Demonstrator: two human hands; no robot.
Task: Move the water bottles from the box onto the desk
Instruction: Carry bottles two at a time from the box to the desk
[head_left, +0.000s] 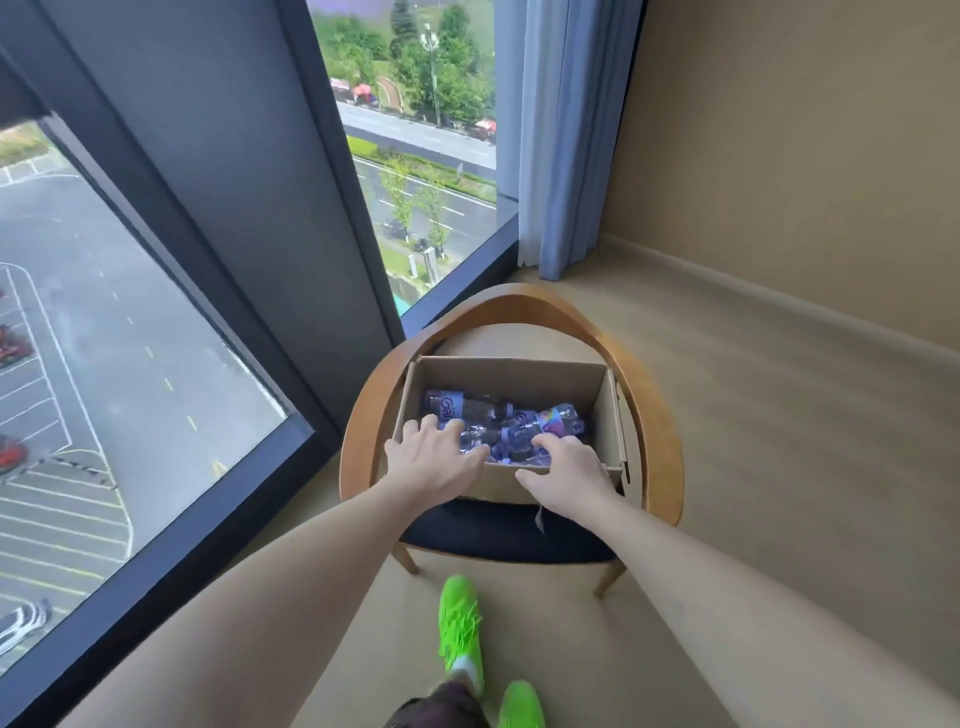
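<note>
Both grips reach into the cardboard box (511, 376) of water bottles (470, 410) on the chair (660, 415).

Left hand (434, 457) lies over the box's near left corner, its fingers spread and only lightly bent, resting on the bottles there; whether it has hold of one cannot be told. Right hand (566, 470) sits at the near wall of the box, its fingers bent down over the rim onto the bottles, and its hold cannot be told either. Several clear bottles with purple labels lie on their sides in the bottom of the open box. That box stands on the dark seat of a wooden armchair beside the window (130, 364), near a blue curtain (571, 130). Two bright green shoes (460, 623) show on the beige floor (779, 441).
</note>
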